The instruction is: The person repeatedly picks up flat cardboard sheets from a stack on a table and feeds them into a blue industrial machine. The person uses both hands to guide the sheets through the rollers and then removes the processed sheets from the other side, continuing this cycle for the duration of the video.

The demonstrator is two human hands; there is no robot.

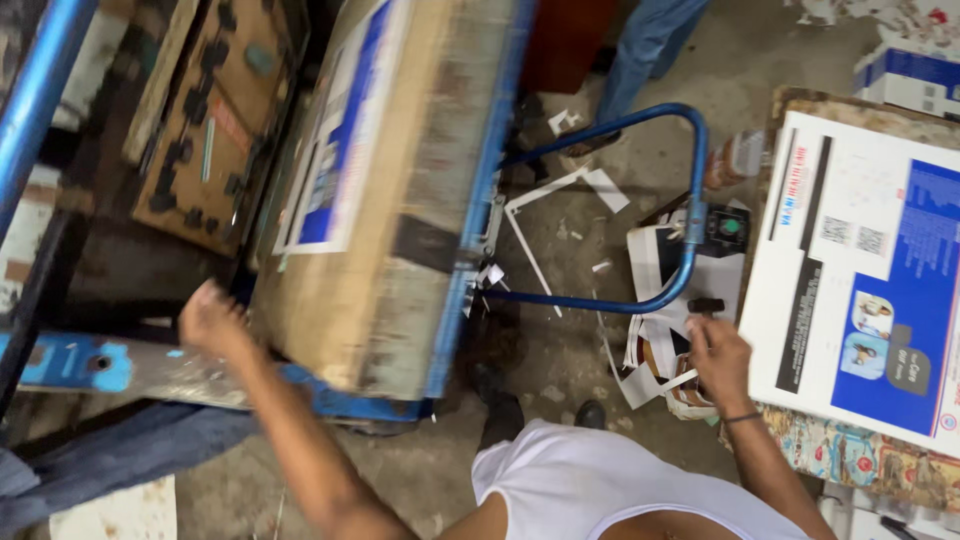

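Note:
My left hand (210, 320) is blurred and rests against the lower left corner of a large worn brown board (400, 230) on a blue-framed machine. A white and blue printed sheet (340, 150) lies on that board. My right hand (720, 358) reaches to a small black handle (706, 305) at the lower end of a blue tubular bar (690, 200), its fingertips touching or just below it. Right beside this hand lies a stack of white and blue printed sheets (860, 280) on a table. Whether either hand grips anything is unclear.
A wooden die board (210, 120) with black pieces stands at the upper left. Paper scraps (650, 350) litter the concrete floor under the bar. Another person's leg in blue trousers (650, 50) stands at the top. A blue beam (40, 90) crosses the far left.

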